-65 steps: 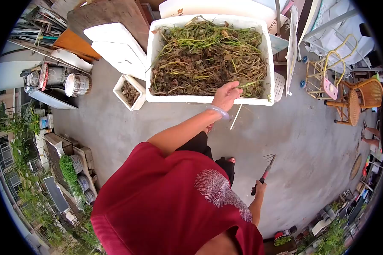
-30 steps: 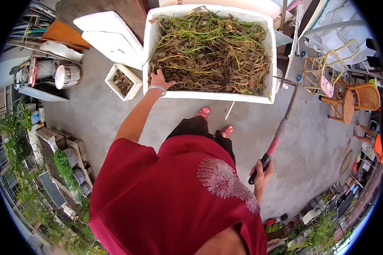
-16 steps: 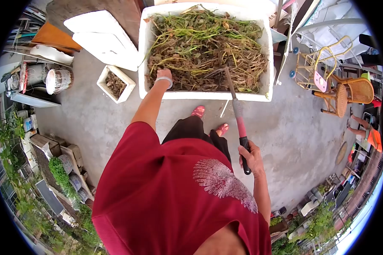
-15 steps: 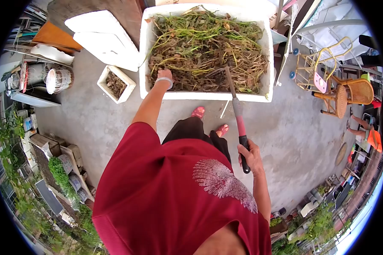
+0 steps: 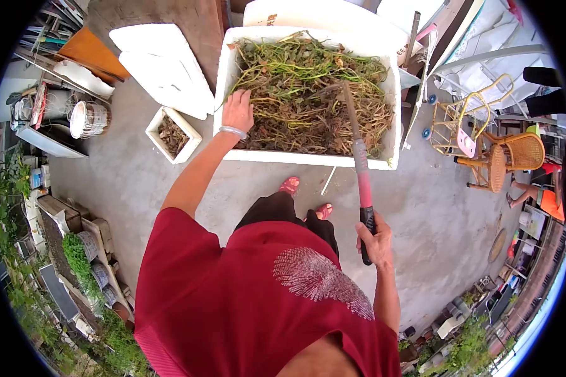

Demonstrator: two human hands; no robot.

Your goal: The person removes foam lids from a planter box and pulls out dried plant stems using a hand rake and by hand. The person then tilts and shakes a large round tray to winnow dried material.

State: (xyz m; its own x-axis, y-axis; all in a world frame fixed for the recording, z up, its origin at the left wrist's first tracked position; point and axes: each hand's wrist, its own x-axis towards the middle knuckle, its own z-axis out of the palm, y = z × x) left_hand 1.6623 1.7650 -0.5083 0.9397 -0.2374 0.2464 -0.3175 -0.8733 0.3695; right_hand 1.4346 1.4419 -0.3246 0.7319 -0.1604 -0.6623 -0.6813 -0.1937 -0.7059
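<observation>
My left hand (image 5: 238,115), with a pale bracelet at its wrist, lies on the left part of the dry and green stems (image 5: 302,94), fingers slightly apart and nothing visibly gripped. These stems fill a large white foam box (image 5: 295,158). My right hand (image 5: 376,239) is wrapped round the black grip of a long hand fork (image 5: 361,166) with a red and grey handle. The fork's metal shaft reaches over the front wall into the box, where its tines are hard to make out among the stems.
Left of the box lean white foam sheets (image 5: 163,69), with a small foam box of dry matter (image 5: 181,146) below them. A white bucket (image 5: 89,119) stands farther left. To the right are a yellow-framed cart (image 5: 462,129), a wicker chair (image 5: 525,151) and a person in orange (image 5: 550,202).
My left hand has risen from deeper in the stems, its fingers now showing. The fork, brought into the box from the right earlier, has its head slightly farther back. The view has shifted.
</observation>
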